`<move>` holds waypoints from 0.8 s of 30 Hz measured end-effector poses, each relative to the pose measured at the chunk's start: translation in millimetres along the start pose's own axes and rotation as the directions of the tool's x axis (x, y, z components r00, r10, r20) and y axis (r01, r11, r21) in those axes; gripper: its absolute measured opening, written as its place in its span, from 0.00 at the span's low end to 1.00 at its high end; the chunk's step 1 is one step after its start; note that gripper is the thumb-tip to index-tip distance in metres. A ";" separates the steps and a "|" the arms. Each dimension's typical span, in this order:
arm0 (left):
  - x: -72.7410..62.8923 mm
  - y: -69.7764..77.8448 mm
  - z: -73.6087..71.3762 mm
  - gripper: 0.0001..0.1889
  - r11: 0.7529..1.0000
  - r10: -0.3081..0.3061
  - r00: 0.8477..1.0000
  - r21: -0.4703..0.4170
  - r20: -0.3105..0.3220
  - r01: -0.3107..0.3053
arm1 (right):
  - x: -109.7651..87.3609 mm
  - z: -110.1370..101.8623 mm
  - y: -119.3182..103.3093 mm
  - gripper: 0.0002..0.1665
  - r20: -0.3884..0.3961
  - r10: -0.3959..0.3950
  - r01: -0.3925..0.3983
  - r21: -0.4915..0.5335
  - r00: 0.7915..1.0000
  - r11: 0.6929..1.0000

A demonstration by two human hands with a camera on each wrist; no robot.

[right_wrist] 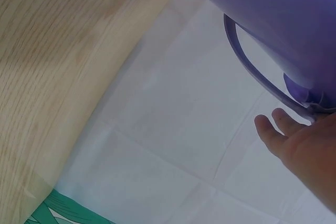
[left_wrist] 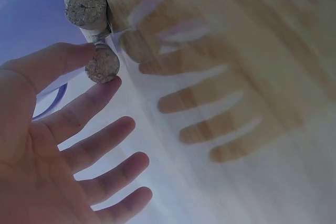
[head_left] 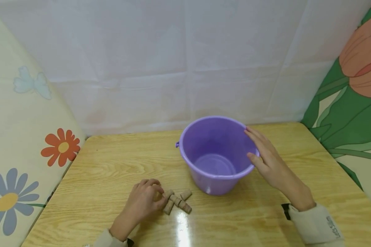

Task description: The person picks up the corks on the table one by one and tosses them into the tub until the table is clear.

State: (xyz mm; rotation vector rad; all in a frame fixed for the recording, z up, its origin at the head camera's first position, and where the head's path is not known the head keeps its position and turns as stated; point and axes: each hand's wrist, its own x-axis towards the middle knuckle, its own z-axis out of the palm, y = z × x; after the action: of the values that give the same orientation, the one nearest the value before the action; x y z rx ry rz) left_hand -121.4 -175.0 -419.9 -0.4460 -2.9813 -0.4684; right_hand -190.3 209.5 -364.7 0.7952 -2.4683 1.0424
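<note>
Several wine corks point(head_left: 184, 206) lie in a loose cluster on the table, left of and in front of a purple bucket point(head_left: 216, 185). My left hand point(head_left: 144, 200) is at the cluster's left side. Its thumb and index finger pinch a cork point(left_wrist: 103, 67), while the other fingers are spread in the left wrist view. The bucket stands upright, and only its bare inside shows. At its right rim, my right hand point(head_left: 270, 164) grips the edge with the thumb inside. Two of that hand's fingers show outside, near the bucket's handle point(right_wrist: 252, 72).
The wood-grain table point(head_left: 117, 161) reaches back to a white sheet point(head_left: 136, 68). Flower-printed panels flank it, with a red flower point(head_left: 63, 147) on the left and a large tulip point(head_left: 364, 58) on the right.
</note>
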 end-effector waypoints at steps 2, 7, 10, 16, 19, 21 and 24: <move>0.5 -0.2 0.1 0.09 1.000 0.004 1.000 0.006 -0.017 -0.004 | -0.1 0.0 -0.2 0.36 0.005 0.000 -0.001 0.004 1.000 1.000; 3.9 -0.7 -0.2 0.09 0.999 0.019 0.998 0.031 -0.059 -0.017 | 0.1 -0.1 -0.7 0.36 0.010 0.000 0.000 0.012 1.000 1.000; 5.8 -0.4 -1.6 0.10 0.999 0.026 0.996 0.036 -0.083 -0.023 | 0.2 -0.2 -0.9 0.36 0.010 0.000 0.000 0.011 1.000 1.000; 9.5 -0.4 -6.2 0.11 0.998 0.041 0.991 0.051 -0.128 -0.035 | 0.3 0.0 -0.9 0.36 0.013 0.003 -0.003 0.013 1.000 1.000; 12.0 -0.4 -10.1 0.11 0.998 0.049 0.987 0.057 -0.153 -0.040 | 0.1 0.1 -0.7 0.36 0.010 0.003 -0.003 0.008 1.000 1.000; 14.2 -1.1 -12.3 0.12 0.997 0.054 0.983 0.061 -0.173 -0.044 | 0.1 0.1 -0.5 0.36 0.008 0.002 -0.002 0.008 1.000 1.000; 16.6 -1.9 -15.4 0.12 0.997 0.062 0.978 0.064 -0.197 -0.050 | 0.3 0.0 -0.6 0.36 0.009 0.000 0.000 0.012 1.000 1.000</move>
State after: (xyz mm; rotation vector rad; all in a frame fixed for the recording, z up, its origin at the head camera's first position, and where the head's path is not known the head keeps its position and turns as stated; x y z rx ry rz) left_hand -137.0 -177.1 -403.6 -0.4476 -2.7740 -0.3937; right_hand -190.2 209.1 -364.2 0.8048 -2.4717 1.0573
